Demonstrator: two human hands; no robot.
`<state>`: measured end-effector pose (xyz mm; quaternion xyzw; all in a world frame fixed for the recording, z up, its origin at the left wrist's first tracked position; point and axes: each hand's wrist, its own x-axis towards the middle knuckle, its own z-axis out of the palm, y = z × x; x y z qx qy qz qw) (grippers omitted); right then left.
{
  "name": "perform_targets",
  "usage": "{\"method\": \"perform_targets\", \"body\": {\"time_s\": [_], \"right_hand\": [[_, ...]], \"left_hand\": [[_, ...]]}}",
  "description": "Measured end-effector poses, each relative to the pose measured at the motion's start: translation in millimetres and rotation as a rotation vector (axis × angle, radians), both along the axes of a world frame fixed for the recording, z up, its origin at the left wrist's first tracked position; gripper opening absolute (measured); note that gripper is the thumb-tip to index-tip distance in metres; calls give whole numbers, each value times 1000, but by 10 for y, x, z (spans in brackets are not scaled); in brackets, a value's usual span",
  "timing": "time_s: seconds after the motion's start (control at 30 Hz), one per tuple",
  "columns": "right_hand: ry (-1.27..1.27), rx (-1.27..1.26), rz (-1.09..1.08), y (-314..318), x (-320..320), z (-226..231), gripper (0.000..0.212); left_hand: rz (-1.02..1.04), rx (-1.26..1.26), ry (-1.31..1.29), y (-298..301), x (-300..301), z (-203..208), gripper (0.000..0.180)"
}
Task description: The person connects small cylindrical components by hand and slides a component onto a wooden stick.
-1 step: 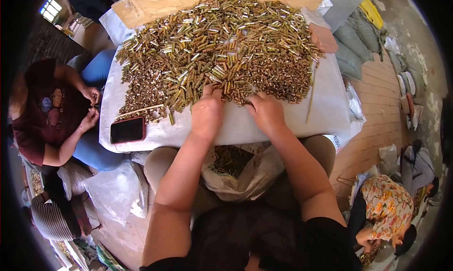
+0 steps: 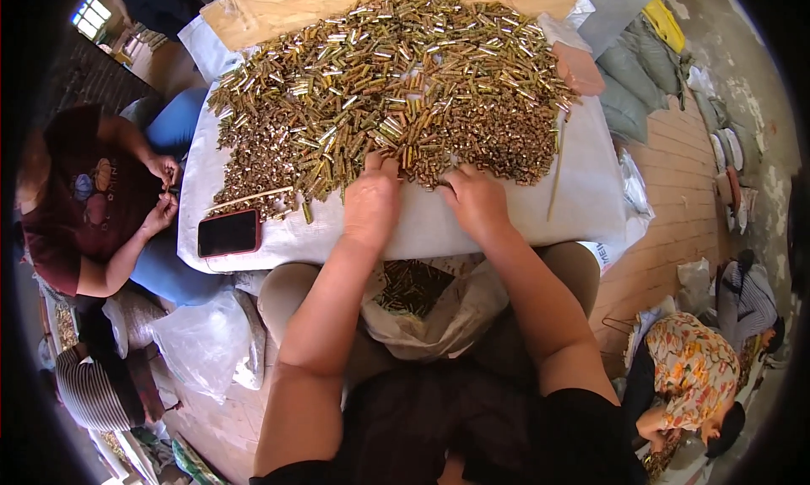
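Note:
A wide heap of brass-coloured metal tubes (image 2: 354, 80) covers most of the white-covered table (image 2: 321, 232). Small copper-coloured metal pieces (image 2: 515, 143) lie in a pile at its near right, and a second pile of similar small pieces (image 2: 249, 151) is at the near left. My left hand (image 2: 372, 200) rests at the heap's near edge, its fingers curled down among the tubes. Just to its right, my right hand (image 2: 477, 200) has thumb and forefinger drawn together beside the small copper-coloured pieces. What either hand's fingertips hold is hidden or too small to name.
A phone (image 2: 229, 233) and a thin stick (image 2: 249, 200) lie at the near left; another stick (image 2: 556, 168) lies right. Below the edge, a white sack (image 2: 430, 337) between my knees holds metal pieces. A wooden board (image 2: 278, 16) borders the far side. A co-worker (image 2: 93, 206) sits left.

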<state>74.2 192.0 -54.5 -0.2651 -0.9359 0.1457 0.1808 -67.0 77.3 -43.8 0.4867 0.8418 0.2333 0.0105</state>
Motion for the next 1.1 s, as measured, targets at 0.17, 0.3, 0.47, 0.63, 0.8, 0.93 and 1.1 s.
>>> {"method": "perform_targets", "body": {"time_s": [0.17, 0.3, 0.47, 0.63, 0.8, 0.93, 1.1], "right_hand": [[42, -129, -53, 40, 1, -29, 17], [215, -637, -109, 92, 63, 50, 15], [466, -1237, -65, 75, 126, 196, 17], [538, -1238, 18, 37, 167, 319, 17], [475, -1271, 39, 42, 161, 335, 12], [447, -1235, 2, -27, 128, 336, 12], [463, -1321, 111, -17, 133, 280, 13]], "left_hand": [[41, -58, 3, 33, 16, -113, 13], [5, 141, -71, -3, 45, -39, 13], [-119, 245, -622, -10, 246, 132, 9], [-149, 378, -1095, -1, 369, 168, 7], [-119, 411, -1237, 8, 379, 127, 9], [-105, 495, -1251, 21, 416, 148, 9], [-33, 543, -1538, -9, 368, 245, 4]]}}
